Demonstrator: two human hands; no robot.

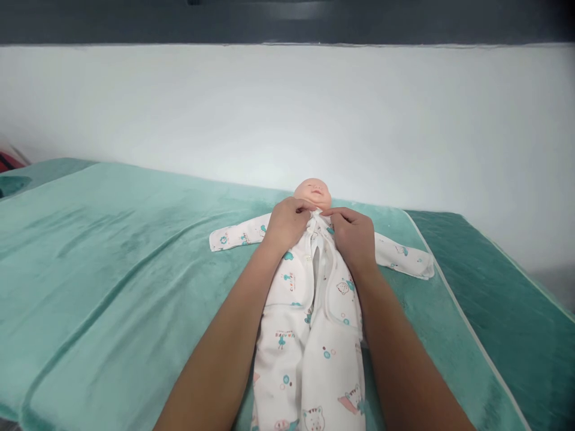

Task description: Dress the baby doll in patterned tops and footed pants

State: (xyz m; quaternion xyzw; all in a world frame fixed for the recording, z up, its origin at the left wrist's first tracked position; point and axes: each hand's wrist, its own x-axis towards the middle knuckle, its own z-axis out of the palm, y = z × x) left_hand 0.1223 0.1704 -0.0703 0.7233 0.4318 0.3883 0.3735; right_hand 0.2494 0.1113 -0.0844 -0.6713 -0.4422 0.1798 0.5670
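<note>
A baby doll (313, 190) lies on its back, its head toward the wall. It wears a white printed baby jacket (291, 272) with both sleeves spread out sideways, over white printed pants (330, 371). At the doll's neck my left hand (290, 222) pinches one side of the jacket's collar. Opposite it, my right hand (354, 233) pinches the other side, the fingertips of both hands close together. Below the collar the jacket's front hangs apart. Whether a snap sits between my fingers is hidden.
A light green plush blanket (112, 269) spreads under the doll, with a long fold at left. Darker green cloth (503, 281) lies along the right. Behind stands a white wall (287, 114) with a dark band on top. Something red (11, 158) shows at the far left edge.
</note>
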